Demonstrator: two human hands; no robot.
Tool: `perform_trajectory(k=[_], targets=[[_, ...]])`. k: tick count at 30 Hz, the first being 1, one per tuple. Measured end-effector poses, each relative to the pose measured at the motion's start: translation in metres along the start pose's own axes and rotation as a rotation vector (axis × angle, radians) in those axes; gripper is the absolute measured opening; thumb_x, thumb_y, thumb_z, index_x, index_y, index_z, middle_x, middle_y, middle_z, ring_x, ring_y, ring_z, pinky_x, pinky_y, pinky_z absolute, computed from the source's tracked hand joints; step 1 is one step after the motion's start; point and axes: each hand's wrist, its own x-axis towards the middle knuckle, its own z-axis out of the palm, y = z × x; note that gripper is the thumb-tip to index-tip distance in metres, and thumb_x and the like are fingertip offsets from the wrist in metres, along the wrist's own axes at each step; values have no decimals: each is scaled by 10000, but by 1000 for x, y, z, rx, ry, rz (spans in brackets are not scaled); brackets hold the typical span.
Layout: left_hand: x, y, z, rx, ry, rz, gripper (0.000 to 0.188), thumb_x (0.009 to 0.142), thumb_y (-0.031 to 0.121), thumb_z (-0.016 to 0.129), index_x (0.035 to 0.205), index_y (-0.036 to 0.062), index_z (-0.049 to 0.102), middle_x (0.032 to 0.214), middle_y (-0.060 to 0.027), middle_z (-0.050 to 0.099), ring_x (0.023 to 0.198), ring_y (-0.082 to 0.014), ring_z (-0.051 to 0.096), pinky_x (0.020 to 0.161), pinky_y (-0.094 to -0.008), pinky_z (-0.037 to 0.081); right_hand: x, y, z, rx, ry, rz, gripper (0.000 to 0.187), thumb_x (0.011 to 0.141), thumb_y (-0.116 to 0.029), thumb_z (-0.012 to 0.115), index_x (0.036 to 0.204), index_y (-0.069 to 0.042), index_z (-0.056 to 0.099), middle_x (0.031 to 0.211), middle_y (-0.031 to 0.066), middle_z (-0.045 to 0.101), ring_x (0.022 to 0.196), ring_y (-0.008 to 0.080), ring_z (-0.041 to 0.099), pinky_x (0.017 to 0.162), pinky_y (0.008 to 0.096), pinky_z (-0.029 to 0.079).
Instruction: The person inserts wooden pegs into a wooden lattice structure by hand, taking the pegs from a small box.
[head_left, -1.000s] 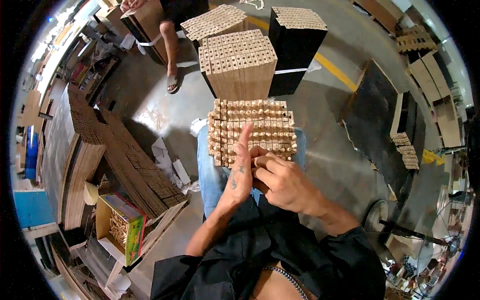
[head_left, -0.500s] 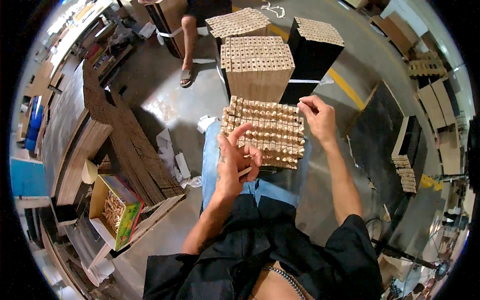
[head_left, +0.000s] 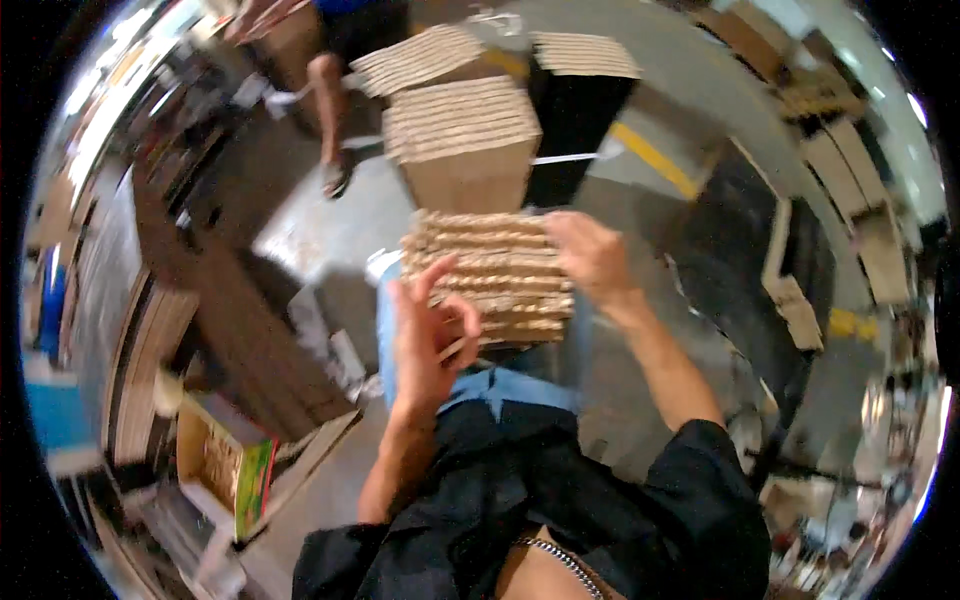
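A bundle of wooden strips lies across my lap, with rows of small pegs standing up from it, blurred by motion. My left hand is over its near left part, index finger raised and the other fingers curled around what looks like a pale wooden dowel. At the far right corner of the bundle, my right hand has its fingers together and pressed down. Whatever sits between those fingertips is hidden.
An open carton of wooden dowels stands at the lower left, beside stacked dark boards. Ahead are tall stacks of drilled strips. Another person's leg is at the far left. Black panels lie to the right.
My right hand has come down from beside the bundle onto its far right corner. My left hand keeps its curled pose. The whole view has shifted and blurred.
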Motion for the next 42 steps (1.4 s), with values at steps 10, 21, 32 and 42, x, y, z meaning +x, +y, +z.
perform_trajectory(k=[10, 21, 32, 42], targets=[[11, -18, 20, -120, 121, 14, 748, 1007, 650, 287, 1424, 44, 430, 623, -47, 528, 351, -76, 326, 307, -201, 238, 14, -5, 14, 191, 55, 259, 68, 860, -125, 592, 870, -58, 583, 865, 139, 660, 776, 374, 666, 650, 454, 544], [10, -8, -2, -98, 57, 36, 737, 1011, 641, 307, 1430, 47, 433, 635, -44, 539, 380, -64, 306, 338, -194, 234, 11, -15, 19, 86, -15, 211, 131, 841, -114, 620, 965, -74, 634, 956, 148, 684, 914, 336, 682, 739, 418, 566], [-7, 13, -23, -71, -9, 89, 746, 1022, 639, 229, 1373, 31, 480, 640, -11, 532, 383, -54, 324, 345, -207, 265, 27, -11, -12, 138, -110, 212, 295, 925, -249, 647, 1144, -52, 650, 941, 138, 729, 721, 304, 705, 638, 371, 564], [19, 11, -47, -107, 217, 305, 683, 1056, 565, 236, 1300, -9, 516, 649, -5, 515, 427, -51, 344, 389, -207, 261, 27, 23, 29, 1256, -424, 889, 703, 898, -510, 678, 1325, 35, 550, 1225, 123, 656, 1098, 224, 633, 953, 374, 506]])
